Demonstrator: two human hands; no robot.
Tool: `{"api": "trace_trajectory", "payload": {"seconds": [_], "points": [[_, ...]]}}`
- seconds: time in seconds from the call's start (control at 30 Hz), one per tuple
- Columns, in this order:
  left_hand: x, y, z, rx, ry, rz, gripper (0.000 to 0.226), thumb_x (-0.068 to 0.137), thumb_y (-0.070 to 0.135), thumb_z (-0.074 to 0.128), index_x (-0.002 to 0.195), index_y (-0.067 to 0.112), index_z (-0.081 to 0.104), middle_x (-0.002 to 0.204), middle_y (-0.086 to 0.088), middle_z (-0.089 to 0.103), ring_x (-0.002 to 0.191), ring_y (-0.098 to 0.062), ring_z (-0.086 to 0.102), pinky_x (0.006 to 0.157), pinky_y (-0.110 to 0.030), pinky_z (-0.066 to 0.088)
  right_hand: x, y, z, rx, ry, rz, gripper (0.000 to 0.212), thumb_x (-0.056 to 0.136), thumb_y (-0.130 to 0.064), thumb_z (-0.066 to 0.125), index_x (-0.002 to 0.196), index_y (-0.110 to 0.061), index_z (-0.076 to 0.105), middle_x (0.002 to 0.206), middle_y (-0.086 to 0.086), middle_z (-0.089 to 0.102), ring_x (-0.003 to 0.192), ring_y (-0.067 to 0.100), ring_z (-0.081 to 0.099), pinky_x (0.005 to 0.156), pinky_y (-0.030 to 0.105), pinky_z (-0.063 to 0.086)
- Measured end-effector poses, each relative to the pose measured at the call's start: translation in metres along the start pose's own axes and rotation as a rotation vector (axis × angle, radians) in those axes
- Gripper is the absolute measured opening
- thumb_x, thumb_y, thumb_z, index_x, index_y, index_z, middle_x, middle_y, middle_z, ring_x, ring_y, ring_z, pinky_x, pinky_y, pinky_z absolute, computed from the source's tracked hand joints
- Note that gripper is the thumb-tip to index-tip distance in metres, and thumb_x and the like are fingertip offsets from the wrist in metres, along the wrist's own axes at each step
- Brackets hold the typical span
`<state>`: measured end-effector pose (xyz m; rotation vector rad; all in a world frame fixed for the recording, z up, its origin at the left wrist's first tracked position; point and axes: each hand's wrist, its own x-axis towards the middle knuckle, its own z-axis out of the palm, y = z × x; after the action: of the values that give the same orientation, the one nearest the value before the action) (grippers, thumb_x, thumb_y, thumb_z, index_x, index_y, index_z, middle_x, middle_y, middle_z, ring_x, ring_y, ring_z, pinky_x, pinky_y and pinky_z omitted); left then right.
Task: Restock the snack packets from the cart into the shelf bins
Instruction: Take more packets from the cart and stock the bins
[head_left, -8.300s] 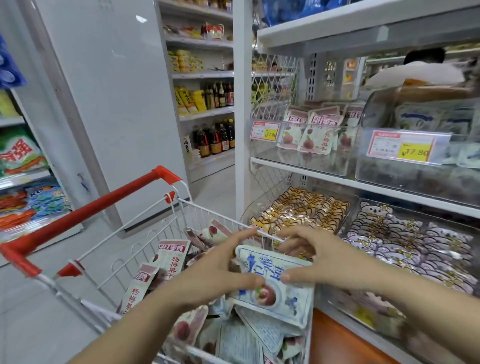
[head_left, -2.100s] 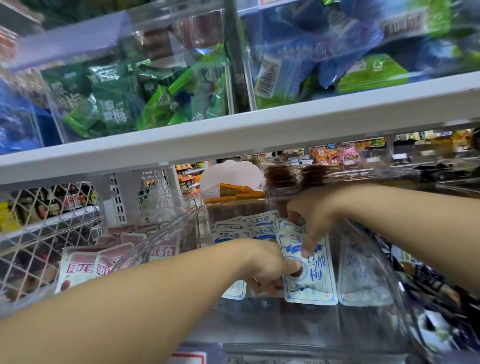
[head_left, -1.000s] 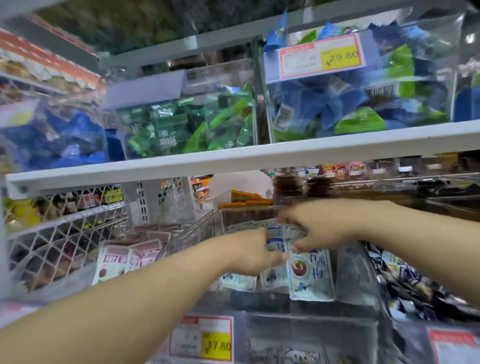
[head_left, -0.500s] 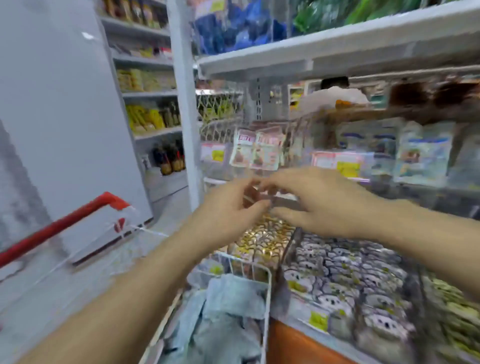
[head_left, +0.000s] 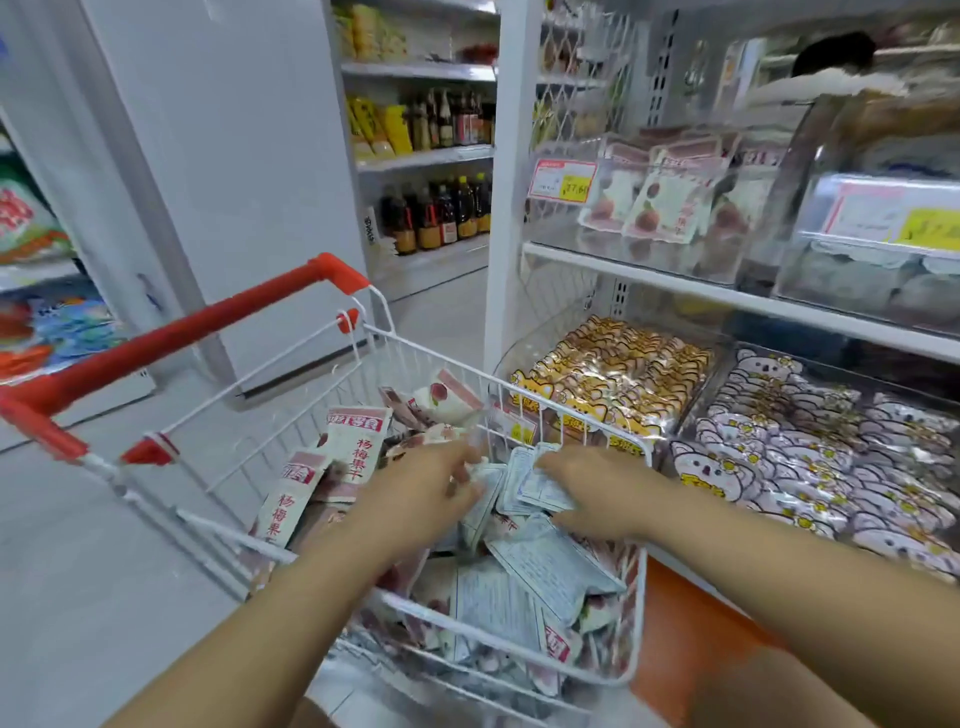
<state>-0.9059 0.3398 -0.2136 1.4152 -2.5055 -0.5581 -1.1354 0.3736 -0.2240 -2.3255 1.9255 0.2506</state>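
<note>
Packets (head_left: 537, 483) beneath right hand's (head_left: 597, 493) fingers (head_left: 556, 462) — inside cart (head_left: 642, 597).

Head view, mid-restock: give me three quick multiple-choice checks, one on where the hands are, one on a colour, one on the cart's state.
1. Where are the left hand and right hand?
A) inside the cart
B) in the upper shelf bin
C) on the push bar

2. What colour is the cart handle?
A) blue
B) red
C) green

3. What state is the cart in?
A) empty
B) tipped over
C) upright, holding packets

Answers:
1 A: both hands are down among the blue-white packets within the wire walls.
2 B: the bar and its corner caps are plainly red.
3 C: the cart stands level with packets piled inside it.
</note>
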Motion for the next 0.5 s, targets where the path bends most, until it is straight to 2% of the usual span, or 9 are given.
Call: {"api": "trace_trajectory", "payload": {"seconds": [0.13,0.2,0.3,0.37,0.43,0.5], "points": [[0.001,-0.004,0.006,-0.050,-0.017,-0.014,0.034,0.095,0.040,0.059,0.129,0.035,0.057,0.110,0.017,0.065,0.094,-0.009,0.063,0.089,-0.030,0.051,0.022,0.004,0.015,-0.086,-0.057,0.061,0.074,0.084,-0.043,0.070,0.145,-0.020,0.034,0.142,0.009,0.040,0.127,0.032,0.045,0.096,0.050,0.050],[0.002,-0.003,0.006,-0.086,0.004,-0.036,0.036,0.096,0.041,0.059,0.131,0.036,0.056,0.111,0.018,0.064,0.094,-0.008,0.063,0.091,-0.033,0.052,0.029,0.000,0.019,-0.105,-0.037,0.069,0.071,0.082,-0.029,0.069,0.143,-0.021,0.035,0.135,0.011,0.042,0.120,0.032,0.049,0.089,0.049,0.054],[0.000,0.000,0.006,-0.043,0.011,-0.025,0.037,0.097,0.043,0.057,0.133,0.037,0.054,0.116,0.018,0.063,0.100,-0.008,0.061,0.091,-0.034,0.051,0.034,0.002,0.022,-0.032,0.033,0.069,0.057,0.080,-0.008,0.058,0.134,-0.021,0.044,0.117,0.007,0.054,0.100,0.028,0.059,0.074,0.044,0.057],[-0.002,0.001,0.006,-0.017,0.011,-0.008,0.038,0.097,0.045,0.055,0.134,0.038,0.052,0.120,0.019,0.062,0.106,-0.008,0.061,0.092,-0.035,0.051,0.032,0.009,0.017,0.089,0.092,0.088,0.041,0.083,-0.003,0.051,0.120,-0.020,0.051,0.102,0.005,0.058,0.082,0.024,0.060,0.062,0.035,0.052],[-0.002,0.000,0.006,-0.023,0.033,0.003,0.040,0.097,0.046,0.055,0.136,0.038,0.051,0.122,0.019,0.061,0.109,-0.007,0.060,0.093,-0.034,0.051,0.025,0.012,0.002,0.320,0.191,0.097,0.029,0.089,-0.005,0.050,0.113,-0.021,0.054,0.078,0.003,0.057,0.059,0.016,0.051,0.048,0.027,0.037],[-0.002,0.000,0.004,-0.103,0.052,0.001,0.044,0.097,0.047,0.057,0.139,0.037,0.050,0.127,0.019,0.060,0.112,-0.004,0.059,0.097,-0.034,0.050,0.017,0.008,-0.020,0.602,0.351,0.054,0.025,0.091,-0.009,0.059,0.112,-0.023,0.056,0.074,0.001,0.061,0.055,0.009,0.051,0.050,0.022,0.038]]}}
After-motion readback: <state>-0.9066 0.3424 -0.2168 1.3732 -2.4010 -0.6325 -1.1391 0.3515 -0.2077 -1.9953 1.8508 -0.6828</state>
